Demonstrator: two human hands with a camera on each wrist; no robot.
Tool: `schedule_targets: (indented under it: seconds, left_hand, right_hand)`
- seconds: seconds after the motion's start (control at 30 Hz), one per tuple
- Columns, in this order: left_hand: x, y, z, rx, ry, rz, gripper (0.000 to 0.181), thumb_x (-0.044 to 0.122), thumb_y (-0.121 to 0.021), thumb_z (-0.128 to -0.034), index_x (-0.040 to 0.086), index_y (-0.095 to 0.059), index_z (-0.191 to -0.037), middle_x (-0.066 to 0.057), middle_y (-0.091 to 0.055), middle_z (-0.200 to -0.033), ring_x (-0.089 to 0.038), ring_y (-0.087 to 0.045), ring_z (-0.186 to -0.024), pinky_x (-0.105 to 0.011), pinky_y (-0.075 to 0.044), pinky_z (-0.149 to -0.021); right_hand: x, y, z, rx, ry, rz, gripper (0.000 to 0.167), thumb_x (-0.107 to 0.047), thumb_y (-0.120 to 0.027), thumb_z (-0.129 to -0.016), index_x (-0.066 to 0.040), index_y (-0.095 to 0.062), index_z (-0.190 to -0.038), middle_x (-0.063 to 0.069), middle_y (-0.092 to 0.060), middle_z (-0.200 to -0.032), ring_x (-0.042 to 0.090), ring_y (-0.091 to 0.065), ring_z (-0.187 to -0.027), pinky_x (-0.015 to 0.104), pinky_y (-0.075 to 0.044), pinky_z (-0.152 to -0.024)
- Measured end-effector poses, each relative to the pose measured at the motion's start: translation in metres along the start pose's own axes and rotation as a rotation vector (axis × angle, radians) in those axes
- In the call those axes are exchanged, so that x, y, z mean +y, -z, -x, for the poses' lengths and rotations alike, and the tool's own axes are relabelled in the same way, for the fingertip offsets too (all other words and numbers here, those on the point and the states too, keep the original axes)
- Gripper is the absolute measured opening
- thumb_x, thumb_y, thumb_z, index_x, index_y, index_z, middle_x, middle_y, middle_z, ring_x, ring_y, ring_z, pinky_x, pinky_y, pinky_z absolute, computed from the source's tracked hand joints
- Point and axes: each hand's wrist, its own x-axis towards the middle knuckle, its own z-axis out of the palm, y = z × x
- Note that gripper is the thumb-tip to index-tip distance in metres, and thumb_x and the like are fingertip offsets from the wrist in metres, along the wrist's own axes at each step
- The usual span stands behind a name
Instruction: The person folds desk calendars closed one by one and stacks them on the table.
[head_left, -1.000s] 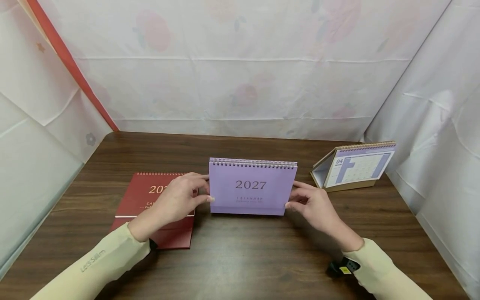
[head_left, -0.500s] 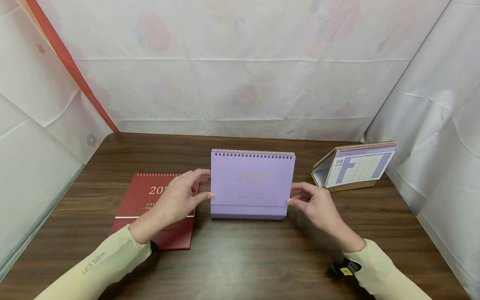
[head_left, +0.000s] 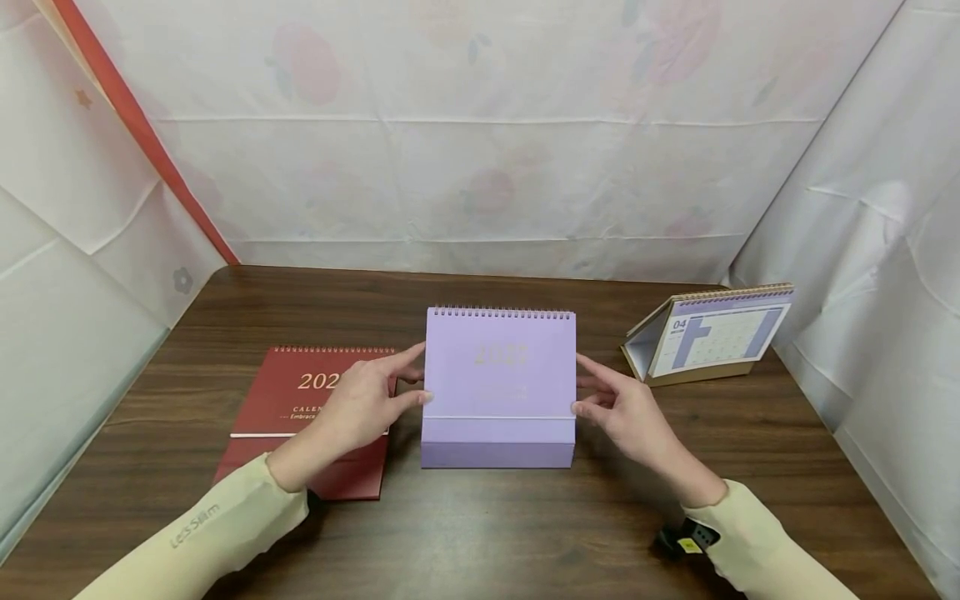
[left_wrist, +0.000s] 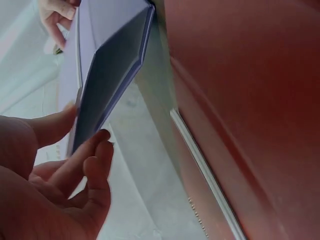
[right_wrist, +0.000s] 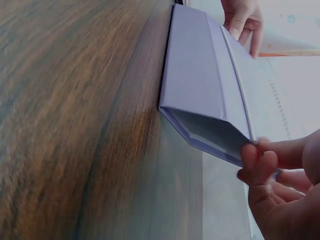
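A purple 2027 desk calendar (head_left: 498, 387) stands propped in the middle of the table, its cover leaning back and its front base panel showing. My left hand (head_left: 360, 400) holds its left side edge, thumb in front and fingers behind. At the right side edge, my right hand (head_left: 633, 417) grips in the same way. Both wrist views show the calendar's hollow folded stand from its ends. In the right wrist view, the lower edge of the purple stand (right_wrist: 195, 65) meets the wood. A red calendar (head_left: 258, 396) lies partly under my left forearm.
A white and purple calendar (head_left: 723, 333), opened to page 04, stands tented at the back right of the dark wooden table (head_left: 480, 533). Pale printed cloth (head_left: 487, 125) hangs behind the table and along both sides.
The purple calendar has tilted back and its lower part has come towards me, so the base panel shows more. Both hands have kept hold of its sides. The other calendars stay put.
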Motion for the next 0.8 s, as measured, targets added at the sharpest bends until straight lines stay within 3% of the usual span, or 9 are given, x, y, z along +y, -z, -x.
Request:
schedule_targets:
  seconds: [0.2,0.37,0.5,0.63,0.8]
  left_hand:
    - [-0.003,-0.004,-0.001,-0.127,0.088,0.067,0.069,0.023,-0.078,-0.0882,0.011,-0.047,-0.149,0.005,-0.072,-0.102,-0.012,-0.057,-0.075,-0.030,-0.045,-0.064]
    - [-0.009,-0.007,-0.004,-0.222,0.123,0.088,0.068,0.024,-0.075,-0.0912,0.007,-0.045,-0.150,0.003,-0.071,-0.104,-0.011,-0.062,-0.087,-0.033,-0.049,-0.073]
    - [-0.014,-0.010,-0.007,-0.267,0.135,0.099,0.066,0.024,-0.075,-0.0910,0.003,-0.047,-0.147,0.000,-0.069,-0.106,-0.012,-0.062,-0.090,-0.033,-0.049,-0.076]
    - [-0.017,-0.013,-0.010,-0.295,0.142,0.140,0.063,0.019,-0.075,-0.0901,-0.003,-0.050,-0.143,-0.002,-0.065,-0.099,-0.015,-0.059,-0.087,-0.032,-0.049,-0.073]
    - [-0.019,-0.018,-0.011,-0.326,0.157,0.189,0.059,0.013,-0.076,-0.0892,-0.010,-0.052,-0.138,0.000,-0.063,-0.089,-0.015,-0.055,-0.080,-0.029,-0.046,-0.068]
  right_hand:
    - [0.004,-0.003,-0.001,-0.109,-0.070,-0.010,0.066,0.004,-0.071,-0.089,-0.002,-0.044,-0.149,0.018,-0.067,-0.118,0.017,-0.067,-0.083,0.025,-0.053,-0.067]
    - [0.008,-0.004,-0.001,-0.185,-0.102,-0.028,0.063,0.002,-0.068,-0.091,0.003,-0.042,-0.149,0.020,-0.064,-0.120,0.019,-0.066,-0.084,0.029,-0.053,-0.068]
    - [0.010,-0.006,-0.001,-0.218,-0.145,-0.053,0.063,0.001,-0.068,-0.091,0.005,-0.041,-0.148,0.022,-0.058,-0.129,0.020,-0.065,-0.082,0.033,-0.054,-0.068]
    - [0.013,-0.010,-0.002,-0.225,-0.188,-0.094,0.062,0.003,-0.068,-0.090,0.008,-0.042,-0.146,0.023,-0.047,-0.139,0.019,-0.067,-0.085,0.032,-0.056,-0.070]
    - [0.017,-0.016,-0.003,-0.240,-0.218,-0.145,0.060,0.008,-0.065,-0.089,0.012,-0.042,-0.144,0.024,-0.047,-0.131,0.021,-0.065,-0.087,0.032,-0.058,-0.071]
